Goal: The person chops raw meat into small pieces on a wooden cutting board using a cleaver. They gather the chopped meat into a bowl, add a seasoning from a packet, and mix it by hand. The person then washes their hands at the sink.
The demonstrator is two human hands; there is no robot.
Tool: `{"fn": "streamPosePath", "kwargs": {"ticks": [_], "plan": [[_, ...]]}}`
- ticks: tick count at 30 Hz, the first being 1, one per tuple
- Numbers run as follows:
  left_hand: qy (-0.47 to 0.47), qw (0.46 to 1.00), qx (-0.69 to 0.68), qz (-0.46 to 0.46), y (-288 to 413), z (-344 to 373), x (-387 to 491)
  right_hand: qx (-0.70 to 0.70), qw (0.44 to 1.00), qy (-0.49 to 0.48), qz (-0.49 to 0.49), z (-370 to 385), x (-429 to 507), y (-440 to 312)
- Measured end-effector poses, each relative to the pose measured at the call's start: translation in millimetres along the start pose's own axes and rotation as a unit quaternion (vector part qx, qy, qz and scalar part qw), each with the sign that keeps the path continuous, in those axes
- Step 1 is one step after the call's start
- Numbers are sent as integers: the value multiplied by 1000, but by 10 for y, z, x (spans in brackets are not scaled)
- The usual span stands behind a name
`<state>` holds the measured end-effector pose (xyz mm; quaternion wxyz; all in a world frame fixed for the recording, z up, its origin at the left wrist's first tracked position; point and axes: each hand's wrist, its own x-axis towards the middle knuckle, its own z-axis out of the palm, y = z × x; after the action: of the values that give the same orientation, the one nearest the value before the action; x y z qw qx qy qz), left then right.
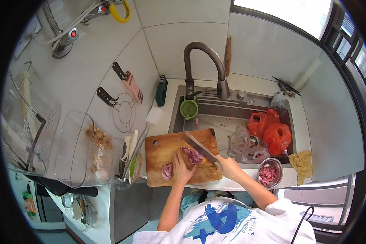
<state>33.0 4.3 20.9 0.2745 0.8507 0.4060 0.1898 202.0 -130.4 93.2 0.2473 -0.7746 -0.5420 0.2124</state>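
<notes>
A wooden cutting board [158, 155] lies at the sink's near left corner, partly over the basin. My right hand [228, 166] grips the handle of a kitchen knife [201, 148], whose blade lies across the right side of a piece of raw meat [190, 154]. My left hand [181, 170] rests on the board with fingers spread, beside that piece and nearest to it. To the left of this hand lies a second piece of raw meat [167, 171]. A metal bowl [281, 174] of cut meat stands on the counter to the right of my right forearm.
The sink [207, 122] holds red plastic bags [277, 137], clear plastic bags [238, 140] and meat scraps. A green strainer [189, 109] sits below the faucet [187, 67]. A yellow cloth [302, 164] hangs over the counter edge. Knives in a holder [135, 167] stand left of the board.
</notes>
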Motion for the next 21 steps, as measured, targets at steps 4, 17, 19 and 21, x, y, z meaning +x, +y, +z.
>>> {"fn": "streamPosePath", "kwargs": {"ticks": [4, 17, 19, 21], "plan": [[-73, 992, 34, 94, -6, -126, 334, 289, 937, -3, 195, -46, -94, 19], [66, 969, -234, 34, 190, 427, 405, 479, 840, 5, 253, 620, -24, -281], [97, 968, -230, 32, 285, 383, 435, 469, 849, 4, 242, 629, 19, -323], [112, 971, -206, 56, 368, 363, 456, 454, 858, 32, 240, 525, -34, -362]]}}
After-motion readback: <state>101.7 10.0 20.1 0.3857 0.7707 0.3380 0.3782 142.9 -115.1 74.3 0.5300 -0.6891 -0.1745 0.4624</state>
